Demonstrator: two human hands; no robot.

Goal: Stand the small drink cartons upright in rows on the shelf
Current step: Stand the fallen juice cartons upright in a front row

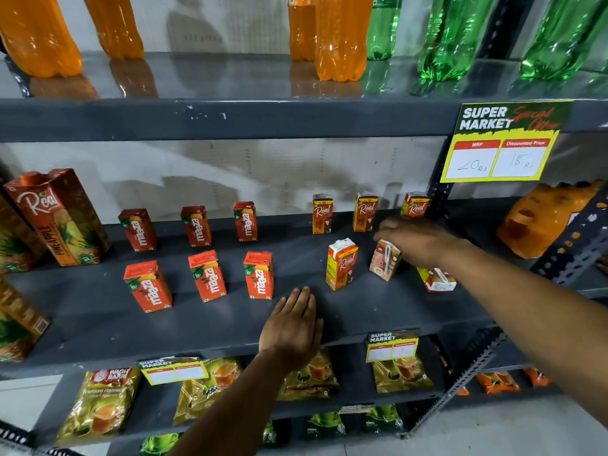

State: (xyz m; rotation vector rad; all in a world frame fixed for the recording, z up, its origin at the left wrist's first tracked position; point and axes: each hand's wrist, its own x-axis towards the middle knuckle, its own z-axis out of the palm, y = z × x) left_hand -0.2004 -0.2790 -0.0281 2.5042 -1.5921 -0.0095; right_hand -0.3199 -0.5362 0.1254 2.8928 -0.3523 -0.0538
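On the dark grey shelf (378, 311), several small red Maaza cartons (207, 276) stand upright in two rows at the left. To their right, small orange Real cartons (322, 213) stand along the back, and one more Real carton (341, 264) stands in front. My right hand (414, 240) is closed on the top of a tilted Real carton (384, 263) with its straw side facing me. A further small carton (439, 280) lies on its side under my right forearm. My left hand (292, 327) rests flat and open on the shelf near its front edge.
Large Real pineapple cartons (61, 218) stand at the shelf's left end. Orange and green soda bottles (342, 37) fill the shelf above. A yellow price sign (500, 146) hangs at the upper right. Tea packets (98, 403) sit on the shelf below. An orange bottle pack (546, 218) lies to the right.
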